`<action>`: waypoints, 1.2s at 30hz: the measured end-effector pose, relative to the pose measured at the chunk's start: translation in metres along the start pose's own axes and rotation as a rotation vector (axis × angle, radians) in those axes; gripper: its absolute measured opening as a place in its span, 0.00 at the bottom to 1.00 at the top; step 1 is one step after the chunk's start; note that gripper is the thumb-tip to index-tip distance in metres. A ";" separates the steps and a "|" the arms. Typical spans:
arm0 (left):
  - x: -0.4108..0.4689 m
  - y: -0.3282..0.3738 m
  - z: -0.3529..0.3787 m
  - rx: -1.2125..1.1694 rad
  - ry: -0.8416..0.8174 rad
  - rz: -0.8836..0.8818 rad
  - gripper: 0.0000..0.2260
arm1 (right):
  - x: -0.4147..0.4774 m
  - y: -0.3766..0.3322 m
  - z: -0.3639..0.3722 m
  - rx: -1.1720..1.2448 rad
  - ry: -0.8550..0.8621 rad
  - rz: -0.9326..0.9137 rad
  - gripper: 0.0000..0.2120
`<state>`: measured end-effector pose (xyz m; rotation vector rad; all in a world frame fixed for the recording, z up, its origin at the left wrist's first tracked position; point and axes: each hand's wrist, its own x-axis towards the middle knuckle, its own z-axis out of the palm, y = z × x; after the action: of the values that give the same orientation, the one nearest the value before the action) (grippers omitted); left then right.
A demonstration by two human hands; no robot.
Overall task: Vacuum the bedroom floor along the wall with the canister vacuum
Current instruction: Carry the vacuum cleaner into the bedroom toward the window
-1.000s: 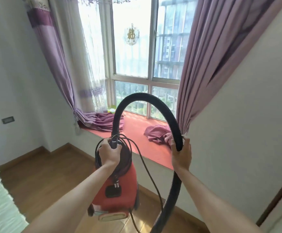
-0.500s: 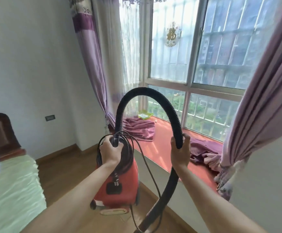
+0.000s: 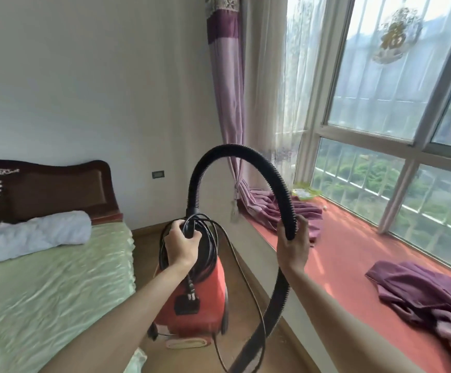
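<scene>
A red canister vacuum hangs in the air in front of me, above the wooden floor. My left hand grips its top handle together with a black coiled power cord. The black ribbed hose arches up from the canister top and curves down to the right. My right hand is closed around the hose where it descends. Below my right hand, the hose runs down out of view. The nozzle end is hidden.
A bed with a green cover and dark headboard stands at left. A red window ledge with purple cloths runs along the right. Purple curtains hang in the corner. A narrow strip of floor lies between bed and ledge.
The view has swung left, bringing the bed and headboard into sight and pushing the window to the right. Both hands keep the same grips on the vacuum and hose.
</scene>
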<state>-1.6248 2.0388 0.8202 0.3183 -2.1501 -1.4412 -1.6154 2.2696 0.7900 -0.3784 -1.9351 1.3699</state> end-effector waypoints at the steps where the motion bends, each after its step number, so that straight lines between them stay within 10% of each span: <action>1: 0.011 -0.003 0.000 0.009 0.023 -0.009 0.14 | 0.006 0.001 0.015 0.016 -0.025 -0.002 0.14; 17: 0.156 -0.064 0.001 0.095 0.272 -0.045 0.14 | 0.065 0.018 0.232 0.095 -0.300 0.021 0.15; 36: 0.402 -0.152 0.082 0.081 0.175 -0.073 0.15 | 0.166 0.027 0.457 0.029 -0.260 0.092 0.18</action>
<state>-2.0182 1.8537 0.7760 0.5382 -2.0763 -1.3156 -2.0550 2.0646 0.7511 -0.2902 -2.1270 1.5695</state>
